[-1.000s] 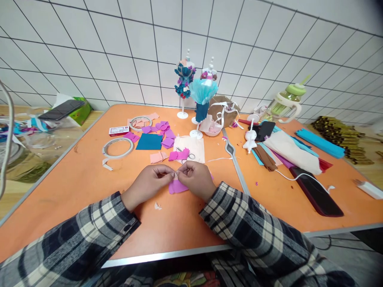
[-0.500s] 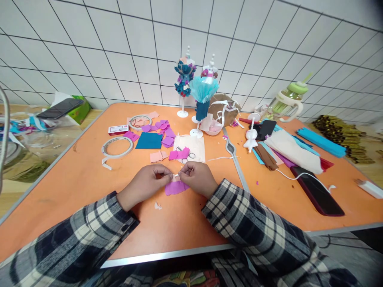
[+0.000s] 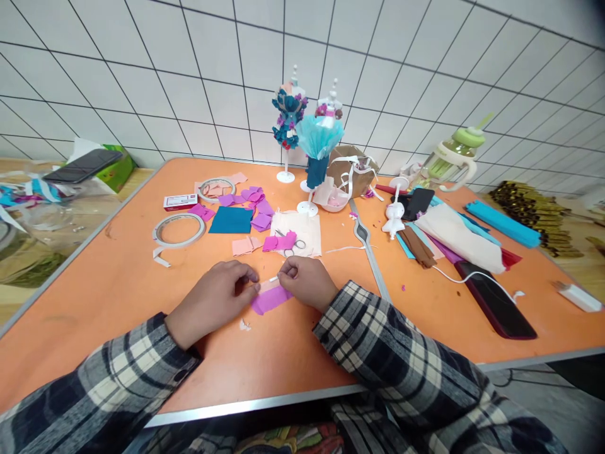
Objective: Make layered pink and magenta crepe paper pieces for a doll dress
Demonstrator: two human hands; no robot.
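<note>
A purple paper piece (image 3: 271, 301) with a pink strip along its top edge lies on the orange table (image 3: 265, 353) in front of me. My left hand (image 3: 217, 296) rests at its left end, thumb and index finger a little apart, with nothing visible between them. At the upper right end of the piece, my right hand (image 3: 307, 282) is closed in a pinch by a small white strip (image 3: 275, 279); what its fingertips hold is too small to make out. Just beyond the hands, scissors (image 3: 295, 244) lie partly under magenta paper (image 3: 278, 241) on a cream sheet (image 3: 312, 236).
Tape rings (image 3: 178, 244), a teal square (image 3: 231, 220) and purple scraps (image 3: 263, 214) lie to the left. Decorated stands (image 3: 316, 165) rise at the back. On the right are a white figure (image 3: 394, 215), rolled papers, a phone (image 3: 496, 299) and a green-lidded bottle (image 3: 454, 159).
My left hand has moved left and its fingers have parted. The purple piece sits slightly further left and tilted. My right hand remains pinched near its top edge.
</note>
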